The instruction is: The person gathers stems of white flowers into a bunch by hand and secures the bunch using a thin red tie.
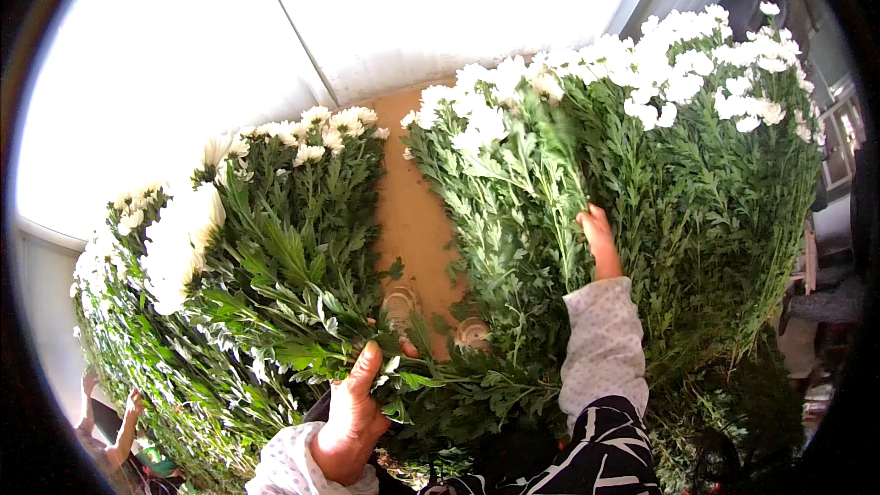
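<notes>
Two hands at work: left hand [353, 417] clenched around leafy green stems of white-flowered bunch [275, 247] lying left of brown tabletop [412, 211]; right hand [598, 240] buried in larger white-flowered pile [660, 156], grip hidden.

Flower-packing workshop: heaped white chrysanthemum bunches [642, 156] on a brown worktable [414, 220].

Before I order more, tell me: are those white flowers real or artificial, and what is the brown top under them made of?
The white flowers look real: uneven, soft green leaves and varied blooms. The brown top looks like matte board or wood; I can't tell which. The left hand grips stems.
</notes>
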A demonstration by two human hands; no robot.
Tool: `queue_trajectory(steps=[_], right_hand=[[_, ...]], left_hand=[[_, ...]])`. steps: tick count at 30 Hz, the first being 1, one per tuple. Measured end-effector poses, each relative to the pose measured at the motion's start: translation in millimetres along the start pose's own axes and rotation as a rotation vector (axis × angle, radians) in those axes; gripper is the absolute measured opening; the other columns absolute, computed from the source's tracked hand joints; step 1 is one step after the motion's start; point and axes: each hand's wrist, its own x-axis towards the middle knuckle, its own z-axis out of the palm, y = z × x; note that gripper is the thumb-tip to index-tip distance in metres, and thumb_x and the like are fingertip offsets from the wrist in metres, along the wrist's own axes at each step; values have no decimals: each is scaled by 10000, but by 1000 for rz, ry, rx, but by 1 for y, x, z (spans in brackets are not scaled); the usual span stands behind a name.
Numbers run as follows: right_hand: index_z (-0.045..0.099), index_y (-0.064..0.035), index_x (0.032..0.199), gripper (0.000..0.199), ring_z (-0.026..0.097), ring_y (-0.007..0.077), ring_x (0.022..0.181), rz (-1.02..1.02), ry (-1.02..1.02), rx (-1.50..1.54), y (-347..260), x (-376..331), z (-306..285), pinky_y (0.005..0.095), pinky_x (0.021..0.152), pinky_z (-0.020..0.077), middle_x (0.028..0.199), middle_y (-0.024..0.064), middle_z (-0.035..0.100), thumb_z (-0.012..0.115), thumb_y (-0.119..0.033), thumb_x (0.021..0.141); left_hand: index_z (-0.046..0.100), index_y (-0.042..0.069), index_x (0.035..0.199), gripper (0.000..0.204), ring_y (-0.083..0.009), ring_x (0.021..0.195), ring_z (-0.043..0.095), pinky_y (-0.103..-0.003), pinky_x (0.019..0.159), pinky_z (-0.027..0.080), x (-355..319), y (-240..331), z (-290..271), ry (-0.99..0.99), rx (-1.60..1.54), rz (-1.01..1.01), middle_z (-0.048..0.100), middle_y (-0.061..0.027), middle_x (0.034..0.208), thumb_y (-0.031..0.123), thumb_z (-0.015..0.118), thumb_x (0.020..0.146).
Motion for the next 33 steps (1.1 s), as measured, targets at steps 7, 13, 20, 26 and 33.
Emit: queue_trajectory(steps=[7,13,20,26,33], right_hand=[[517,0,779,186,362,140,563,19,23,193,18,-11,3,257,542,294,629,32,411,484,-106,630],[344,-28,1123,585,494,262,877,-141,50,-328,-3,-34,66,344,778,390,985,177,480,581,-296,660],[284,-46,1151,488,524,288,740,-306,326,-761,-11,-77,91,357,627,431,912,173,491,514,-115,726],[196,-116,1232,697,409,315,966,-190,273,-996,11,-84,103,422,755,361,1113,186,359,597,-260,681],[350,-136,1133,618,392,266,973,-512,401,-920,-11,-75,112,395,802,304,1072,123,392,658,-248,609]], left_hand=[[437,60,980,272,-206,683,542,-339,604,474,-2,-2,0,-7,-4,-11,549,-112,781,189,532,761],[485,22,913,287,-208,713,539,-339,650,453,0,-1,-3,-15,79,-5,555,-107,795,268,509,768],[481,38,929,279,-208,711,539,-340,645,454,-5,2,-1,-6,48,-20,555,-101,795,254,524,758],[473,34,937,257,-202,677,541,-336,615,461,-3,3,-3,10,28,-3,555,-97,773,206,534,756],[463,26,949,273,-212,697,544,-345,633,465,-4,7,-6,-14,-37,-17,558,-106,790,176,559,742]])
